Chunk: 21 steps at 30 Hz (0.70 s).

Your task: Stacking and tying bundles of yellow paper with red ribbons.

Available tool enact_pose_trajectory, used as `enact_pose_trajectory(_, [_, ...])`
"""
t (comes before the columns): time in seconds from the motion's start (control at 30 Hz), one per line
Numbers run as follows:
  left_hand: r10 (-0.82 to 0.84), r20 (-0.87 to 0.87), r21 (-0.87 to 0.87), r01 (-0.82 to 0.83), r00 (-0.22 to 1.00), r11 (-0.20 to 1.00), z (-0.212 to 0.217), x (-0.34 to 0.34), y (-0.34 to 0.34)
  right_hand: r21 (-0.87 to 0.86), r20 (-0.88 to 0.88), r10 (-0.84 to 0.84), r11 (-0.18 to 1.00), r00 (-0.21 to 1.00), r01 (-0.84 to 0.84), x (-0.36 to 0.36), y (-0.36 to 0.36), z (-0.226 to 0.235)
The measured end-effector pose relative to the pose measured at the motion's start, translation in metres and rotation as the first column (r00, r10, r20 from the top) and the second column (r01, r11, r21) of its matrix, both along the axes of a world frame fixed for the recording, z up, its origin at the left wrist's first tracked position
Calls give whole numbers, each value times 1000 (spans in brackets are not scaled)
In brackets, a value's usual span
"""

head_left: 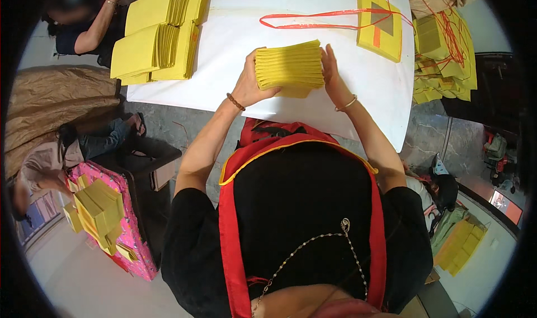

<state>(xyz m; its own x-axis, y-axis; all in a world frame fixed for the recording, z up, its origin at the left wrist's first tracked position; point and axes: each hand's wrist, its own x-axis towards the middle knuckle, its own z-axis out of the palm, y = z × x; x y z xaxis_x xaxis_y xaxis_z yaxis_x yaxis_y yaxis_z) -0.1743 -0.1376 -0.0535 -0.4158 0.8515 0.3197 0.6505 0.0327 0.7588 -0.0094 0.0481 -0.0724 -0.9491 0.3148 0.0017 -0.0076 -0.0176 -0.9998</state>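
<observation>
A thick stack of folded yellow paper (290,66) stands upright near the front edge of the white table, its layered folds facing up. My left hand (254,83) grips its left side, the thumb across the near face and the fingers behind. On the other side my right hand (334,78) is held upright, fingers stretched out and palm toward the stack's right side. Whether that palm touches the paper I cannot tell.
Yellow paper stacks (159,38) lie at the table's (235,27) far left. A red strap (307,24) loops toward a tied yellow bundle (380,29) at far right. More bundles with red string (447,49) hang beyond. Other people sit left, one beside a pink cloth (140,239).
</observation>
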Motion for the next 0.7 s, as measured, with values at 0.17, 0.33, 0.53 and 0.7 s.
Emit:
enact_pose_trajectory(0.17, [-17, 140, -14, 19, 990, 1000, 7, 4, -7, 378, -23, 68, 924, 997, -54, -9, -17, 8])
enact_pose_trajectory(0.33, [-141, -86, -128, 129, 986, 983, 5, 3, -9, 473, -167, 13, 878, 986, 68, -22, -27, -2])
enact_pose_trajectory(0.53, [-40, 32, -71, 43, 999, 997, -11, 2, -9, 555, -42, 11, 831, 999, 14, -24, -25, -20])
enact_pose_trajectory(0.7, [-110, -83, -137, 98, 990, 986, -18, 3, -14, 301, -39, 62, 952, 997, -47, -21, -29, -22])
